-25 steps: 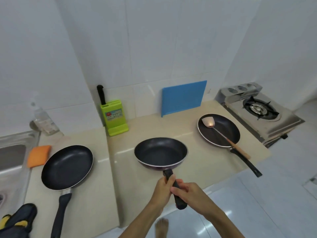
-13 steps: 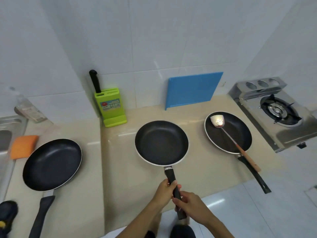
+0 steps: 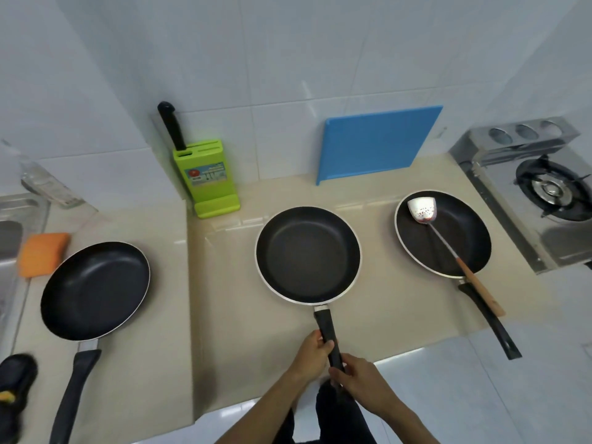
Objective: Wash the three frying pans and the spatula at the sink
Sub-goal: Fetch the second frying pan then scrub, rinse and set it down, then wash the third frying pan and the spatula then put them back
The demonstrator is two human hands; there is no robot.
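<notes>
Three black frying pans lie on the beige counter. The middle pan (image 3: 307, 254) has its handle toward me; my left hand (image 3: 312, 354) and my right hand (image 3: 363, 381) both grip that handle. The left pan (image 3: 94, 290) rests near the sink (image 3: 9, 232), handle toward me. The right pan (image 3: 443, 233) holds a metal spatula (image 3: 448, 248) with a wooden handle, its blade speckled red, its handle sticking out over the rim.
An orange sponge (image 3: 41, 253) lies by the sink. A green knife block (image 3: 208, 177) and a blue cutting board (image 3: 374, 142) stand against the tiled wall. A gas stove (image 3: 541, 193) sits at the right. A clear bottle (image 3: 45, 185) stands behind the sink.
The view has tilted down and shifted right, so the sink is nearly out of frame. The middle pan has come down level over the counter; both hands keep their grip on its handle.
</notes>
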